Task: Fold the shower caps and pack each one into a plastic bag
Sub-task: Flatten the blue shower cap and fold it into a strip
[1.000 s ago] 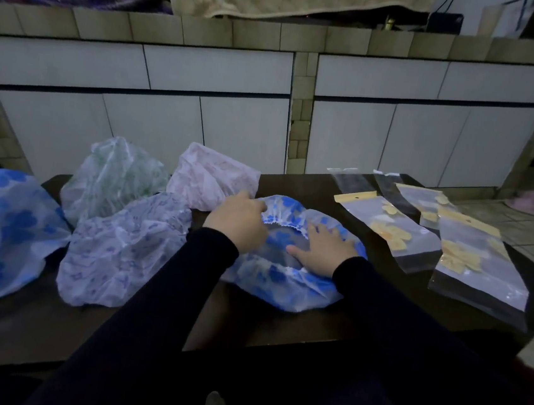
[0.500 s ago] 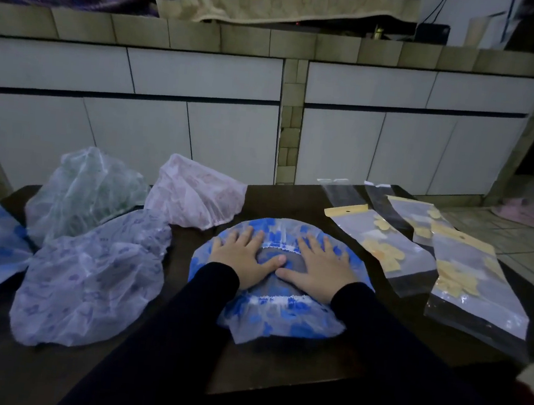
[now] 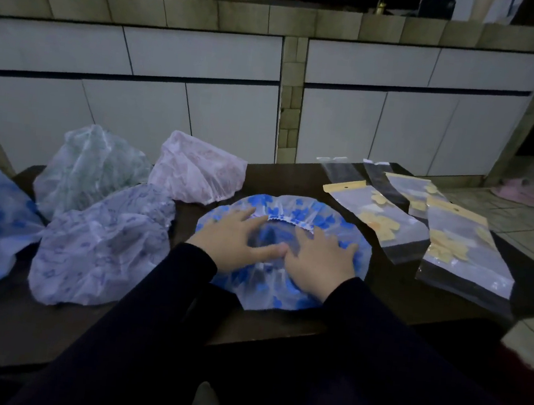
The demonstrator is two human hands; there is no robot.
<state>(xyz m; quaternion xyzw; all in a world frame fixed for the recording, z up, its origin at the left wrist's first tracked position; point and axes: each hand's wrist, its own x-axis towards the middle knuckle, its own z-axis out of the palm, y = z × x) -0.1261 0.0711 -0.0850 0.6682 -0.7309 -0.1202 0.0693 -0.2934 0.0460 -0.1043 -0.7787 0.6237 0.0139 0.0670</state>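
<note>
Pressing flat, fingers now spread wider: left hand (image 3: 233, 243) and right hand (image 3: 317, 260), both unclenched, smoothing the blue shower cap (image 3: 323, 219) at table (image 3: 294, 179) centre. Flattening nearly done; folding next, then bagging in plastic bags (image 3: 461, 255) lying at three o'clock.

Two long, dark navy fabric sleeves (image 3: 163, 293) cover both arms down to the wrists, plain and unmarked. The bare left hand (image 3: 233, 243) and bare right hand (image 3: 317, 260) carry no rings, watch or gloves.
</note>
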